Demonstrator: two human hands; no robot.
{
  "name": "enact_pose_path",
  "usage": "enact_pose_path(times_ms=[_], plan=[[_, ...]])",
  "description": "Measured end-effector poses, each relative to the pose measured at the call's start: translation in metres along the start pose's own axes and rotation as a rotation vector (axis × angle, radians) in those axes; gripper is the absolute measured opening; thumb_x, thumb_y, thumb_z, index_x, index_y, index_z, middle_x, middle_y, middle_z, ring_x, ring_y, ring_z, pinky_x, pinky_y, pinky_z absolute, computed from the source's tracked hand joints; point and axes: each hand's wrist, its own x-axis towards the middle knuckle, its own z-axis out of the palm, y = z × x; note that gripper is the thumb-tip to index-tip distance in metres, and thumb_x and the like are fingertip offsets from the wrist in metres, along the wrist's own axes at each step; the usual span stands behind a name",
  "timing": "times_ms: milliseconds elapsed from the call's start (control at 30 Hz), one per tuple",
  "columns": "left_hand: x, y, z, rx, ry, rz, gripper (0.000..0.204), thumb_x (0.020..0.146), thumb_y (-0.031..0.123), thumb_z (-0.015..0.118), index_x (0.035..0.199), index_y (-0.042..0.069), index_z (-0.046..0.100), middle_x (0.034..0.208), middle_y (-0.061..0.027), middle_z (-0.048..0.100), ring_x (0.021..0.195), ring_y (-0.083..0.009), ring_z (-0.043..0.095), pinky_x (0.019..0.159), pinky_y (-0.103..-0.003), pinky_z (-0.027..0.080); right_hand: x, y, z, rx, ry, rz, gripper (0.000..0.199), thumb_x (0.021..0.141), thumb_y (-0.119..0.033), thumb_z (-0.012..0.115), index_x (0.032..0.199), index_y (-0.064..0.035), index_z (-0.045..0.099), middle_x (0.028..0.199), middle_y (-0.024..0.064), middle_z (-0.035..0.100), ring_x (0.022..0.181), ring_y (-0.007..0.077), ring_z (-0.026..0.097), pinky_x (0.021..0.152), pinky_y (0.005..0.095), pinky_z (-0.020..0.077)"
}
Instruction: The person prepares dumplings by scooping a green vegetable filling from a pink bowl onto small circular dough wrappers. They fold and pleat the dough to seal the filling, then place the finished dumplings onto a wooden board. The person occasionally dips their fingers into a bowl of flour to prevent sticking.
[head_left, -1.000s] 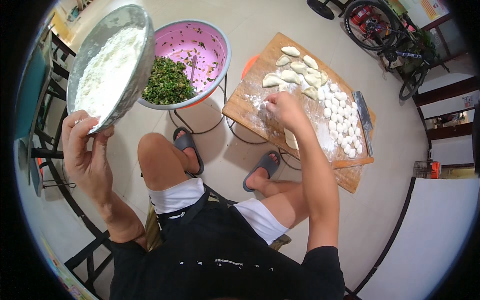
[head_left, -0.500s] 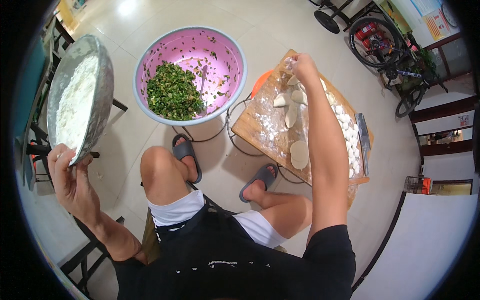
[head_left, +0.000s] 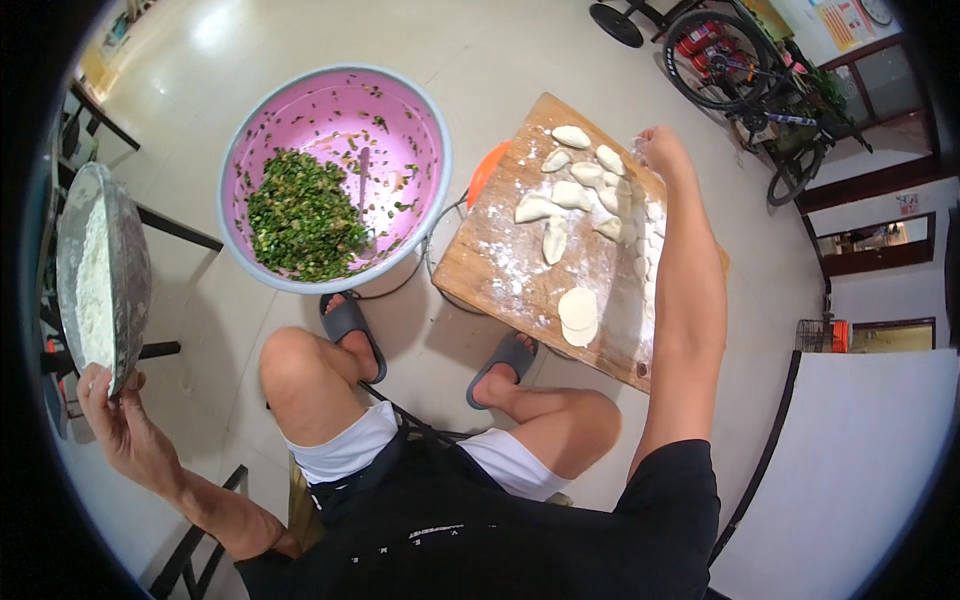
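**A:** Start with the big things. Your pink basin (head_left: 425,130) of chopped greens (head_left: 300,215) sits on its wire stand beside the left edge of the wooden board (head_left: 500,270). Nothing is touching it.

**B:** And the metal bowl (head_left: 125,270)?

**A:** That is the worry. Your left hand (head_left: 120,425) grips it by the lower rim only, off at your left side, and it stands steeply tilted with the flour (head_left: 95,285) banked inside. My guess is that a little more tilt would send flour over the rim onto the floor.

**B:** The right hand (head_left: 660,150)?

**A:** Stretched to the board's far right corner, fingers pinched together over the small dough pieces (head_left: 650,265); whether they hold anything I cannot tell. Your forearm hangs over the right edge, so lowering it could flatten them. The folded dumplings (head_left: 585,175) near the far edge and the round wrappers (head_left: 578,312) near the near edge lie apart from it.
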Motion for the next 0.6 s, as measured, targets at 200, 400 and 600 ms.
enact_pose_path(times_ms=[200,400,600], plan=[[-0.007,-0.011,-0.019,0.023,0.012,-0.027,0.021,0.099,-0.003,0.058,0.119,0.001,0.061,0.125,-0.0100,0.054,0.105,-0.0181,0.057,0.086,-0.029,0.053,-0.019,0.065,-0.006,-0.221,0.348,-0.082,0.014,0.087,-0.004,0.060,0.086,0.0035,0.072,0.066,0.0117,0.066,0.061,0.0205,0.065,0.057,0.0352,0.0495],[-0.025,-0.011,-0.057,0.177,0.034,-0.048,0.022,0.101,0.001,0.057,0.122,0.001,0.061,0.126,-0.0085,0.057,0.109,-0.0178,0.057,0.088,-0.029,0.054,-0.047,0.101,-0.006,-0.026,0.062,0.068,0.015,0.089,-0.010,0.063,0.088,0.0016,0.072,0.069,0.0098,0.066,0.059,0.0200,0.061,0.056,0.0362,0.0474],[-0.054,-0.020,-0.127,0.348,0.126,-0.134,0.025,0.103,0.007,0.055,0.128,0.003,0.060,0.130,-0.0081,0.058,0.103,-0.0189,0.063,0.090,-0.030,0.054,-0.168,-0.026,-0.007,0.168,-0.211,0.040,0.018,0.089,-0.010,0.064,0.098,0.0012,0.074,0.075,0.0111,0.070,0.064,0.0186,0.062,0.062,0.0367,0.0497]])
